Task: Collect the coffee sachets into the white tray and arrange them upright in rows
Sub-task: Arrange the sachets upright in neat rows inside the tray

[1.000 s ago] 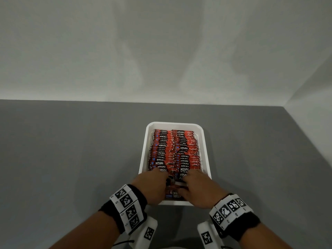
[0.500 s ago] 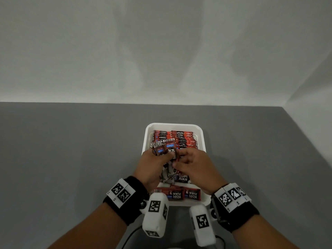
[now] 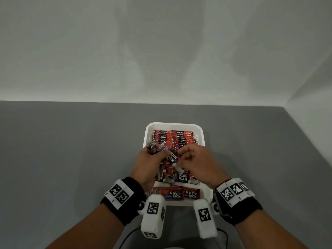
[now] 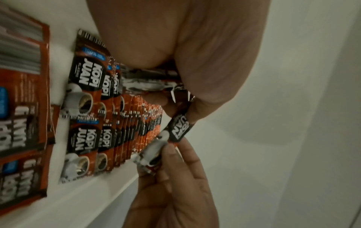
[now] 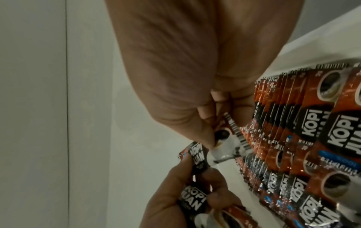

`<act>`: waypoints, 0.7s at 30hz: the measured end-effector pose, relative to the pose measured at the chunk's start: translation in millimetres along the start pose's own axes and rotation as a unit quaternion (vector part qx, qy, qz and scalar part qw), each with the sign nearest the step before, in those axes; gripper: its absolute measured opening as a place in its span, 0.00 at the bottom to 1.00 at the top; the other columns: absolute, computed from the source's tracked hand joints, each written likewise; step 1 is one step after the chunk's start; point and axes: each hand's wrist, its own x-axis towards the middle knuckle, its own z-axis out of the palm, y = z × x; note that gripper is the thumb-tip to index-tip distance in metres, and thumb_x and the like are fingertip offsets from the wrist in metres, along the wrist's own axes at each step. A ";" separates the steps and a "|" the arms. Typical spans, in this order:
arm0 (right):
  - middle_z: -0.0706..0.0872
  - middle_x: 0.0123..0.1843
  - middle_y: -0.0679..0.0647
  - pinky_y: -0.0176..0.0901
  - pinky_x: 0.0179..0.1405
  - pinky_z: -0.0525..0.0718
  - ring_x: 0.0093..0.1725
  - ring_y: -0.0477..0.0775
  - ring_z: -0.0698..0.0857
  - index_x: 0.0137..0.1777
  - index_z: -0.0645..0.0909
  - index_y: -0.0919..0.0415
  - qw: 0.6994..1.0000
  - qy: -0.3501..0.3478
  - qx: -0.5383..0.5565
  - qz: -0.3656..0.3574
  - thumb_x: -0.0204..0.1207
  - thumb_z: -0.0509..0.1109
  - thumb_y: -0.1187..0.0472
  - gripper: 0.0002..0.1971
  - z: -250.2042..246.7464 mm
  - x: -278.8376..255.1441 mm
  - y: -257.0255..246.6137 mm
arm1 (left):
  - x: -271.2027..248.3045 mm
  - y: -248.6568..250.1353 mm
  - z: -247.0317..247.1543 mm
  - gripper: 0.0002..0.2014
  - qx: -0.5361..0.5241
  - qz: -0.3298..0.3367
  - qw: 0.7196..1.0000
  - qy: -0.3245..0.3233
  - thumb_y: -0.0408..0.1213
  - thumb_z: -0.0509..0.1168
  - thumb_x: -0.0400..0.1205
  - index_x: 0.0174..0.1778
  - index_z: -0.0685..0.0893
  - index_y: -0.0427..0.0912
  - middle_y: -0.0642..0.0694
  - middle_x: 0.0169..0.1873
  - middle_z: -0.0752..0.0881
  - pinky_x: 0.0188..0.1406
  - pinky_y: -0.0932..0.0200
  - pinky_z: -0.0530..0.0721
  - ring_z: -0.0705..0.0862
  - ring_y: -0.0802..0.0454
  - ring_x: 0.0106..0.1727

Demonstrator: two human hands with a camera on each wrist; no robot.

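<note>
A white tray (image 3: 204,139) on the grey table holds red and black coffee sachets (image 3: 173,138) standing upright in two rows. A few sachets (image 3: 177,194) lie flat at its near end. Over the tray's middle, my left hand (image 3: 158,153) grips a small bunch of sachets (image 3: 154,147) that fans up from the fist. My right hand (image 3: 181,152) pinches the lower end of one sachet (image 3: 172,157) between the two hands. In the left wrist view the pinched sachet (image 4: 178,129) hangs beside the rows (image 4: 117,123). The right wrist view shows the bunch (image 5: 193,199) in the left hand.
The grey table (image 3: 71,159) spreads to the left and right of the tray. White walls (image 3: 161,51) rise at the table's far edge and on the right. A dark cable (image 3: 131,236) lies near the front edge.
Both hands rose from the tray's near end to above its middle. The left hand now holds a bunch of sachets, and the right has pinched one of them.
</note>
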 end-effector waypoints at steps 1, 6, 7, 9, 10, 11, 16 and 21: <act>0.92 0.40 0.48 0.45 0.49 0.91 0.40 0.43 0.90 0.53 0.87 0.52 1.000 -0.009 -0.010 -0.004 0.74 0.80 0.65 0.10 -0.7 -0.1 0.0 | -0.1 -0.3 -1.4 0.11 0.008 0.000 1.000 -0.002 0.27 0.70 0.83 0.62 0.88 0.34 0.32 0.54 0.92 0.56 0.28 0.88 0.91 0.29 0.55; 0.91 0.37 0.46 0.29 0.34 0.82 0.32 0.38 0.86 0.47 0.90 0.53 0.991 -0.035 -0.122 -0.035 0.75 0.80 0.63 0.05 -1.8 7.2 7.4 | -0.4 -1.0 -9.0 0.04 0.116 0.033 0.993 -0.012 0.29 0.73 0.82 0.49 0.91 0.40 0.41 0.45 0.94 0.44 0.48 0.90 0.93 0.43 0.45; 0.90 0.38 0.45 0.30 0.35 0.82 0.33 0.39 0.86 0.48 0.90 0.53 0.986 -0.043 -0.157 -0.031 0.75 0.80 0.63 0.05 -4.2 10.1 12.1 | 1.8 -1.2 -14.1 0.04 0.157 0.037 0.987 0.005 0.29 0.73 0.81 0.43 0.90 0.42 0.44 0.40 0.93 0.42 0.51 0.88 0.91 0.47 0.42; 0.88 0.42 0.43 0.34 0.42 0.84 0.39 0.42 0.87 0.51 0.90 0.54 0.966 -0.080 -0.243 -0.024 0.76 0.78 0.64 0.06 -5.1 12.7 23.6 | 4.3 0.7 -22.5 0.08 0.249 0.038 0.968 0.020 0.28 0.69 0.81 0.39 0.88 0.43 0.47 0.34 0.91 0.37 0.56 0.86 0.88 0.51 0.37; 0.87 0.44 0.43 0.37 0.48 0.85 0.43 0.44 0.87 0.52 0.90 0.54 0.953 -0.102 -0.284 -0.026 0.77 0.76 0.64 0.07 -2.8 13.1 29.5 | 5.1 2.7 -24.8 0.08 0.325 0.044 0.945 -0.004 0.28 0.66 0.82 0.41 0.87 0.44 0.48 0.35 0.90 0.35 0.58 0.85 0.87 0.52 0.36; 0.87 0.46 0.44 0.41 0.51 0.87 0.46 0.46 0.87 0.52 0.90 0.54 0.940 -0.123 -0.318 -0.028 0.77 0.75 0.65 0.08 1.0 13.1 34.8 | 5.9 4.2 -25.8 0.08 0.413 0.051 0.908 -0.051 0.29 0.64 0.82 0.44 0.86 0.44 0.48 0.38 0.90 0.35 0.60 0.85 0.87 0.53 0.38; 0.89 0.54 0.54 0.49 0.53 0.89 0.51 0.56 0.88 0.53 0.89 0.56 0.901 -0.142 -0.409 -0.020 0.79 0.69 0.68 0.10 11.5 17.6 44.5 | 9.6 -14.9 -24.8 0.10 0.671 0.027 0.706 -0.227 0.39 0.67 0.80 0.57 0.86 0.49 0.53 0.54 0.89 0.57 0.52 0.89 0.88 0.52 0.53; 0.85 0.54 0.57 0.43 0.44 0.77 0.50 0.56 0.84 0.49 0.79 0.56 0.887 -0.105 -0.447 -0.052 0.81 0.66 0.70 0.07 12.1 13.6 43.4 | 7.8 -30.7 -21.5 0.21 0.731 0.051 0.637 -0.237 0.47 0.68 0.82 0.71 0.80 0.50 0.45 0.67 0.81 0.68 0.44 0.84 0.82 0.44 0.67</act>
